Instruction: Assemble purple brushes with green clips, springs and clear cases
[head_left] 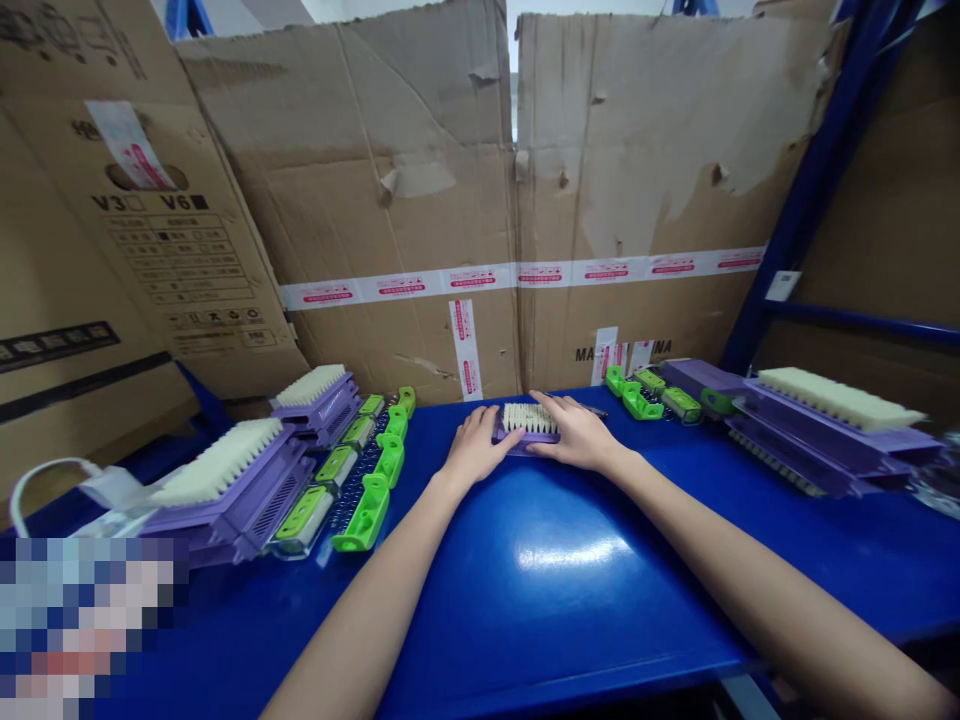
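A purple brush block with cream bristles facing up (529, 418) lies on the blue tabletop at the far middle. My left hand (478, 445) grips its left end, the thumb at the front edge. From the other side my right hand (576, 432) grips the right end, its index finger reaching over the back and its thumb along the front. The ends of the block are partly hidden by my fingers. Behind my right hand, a thin dark object (592, 407) sticks out; its kind cannot be made out.
On the left stand purple brush blocks (225, 465), green-and-clear parts (304, 515) and bright green brackets (367, 515). More purple blocks (832, 440) and green brackets (641, 402) are at the right. Cardboard sheets (405, 200) wall the back; a white plug with cable (112, 487) sits left.
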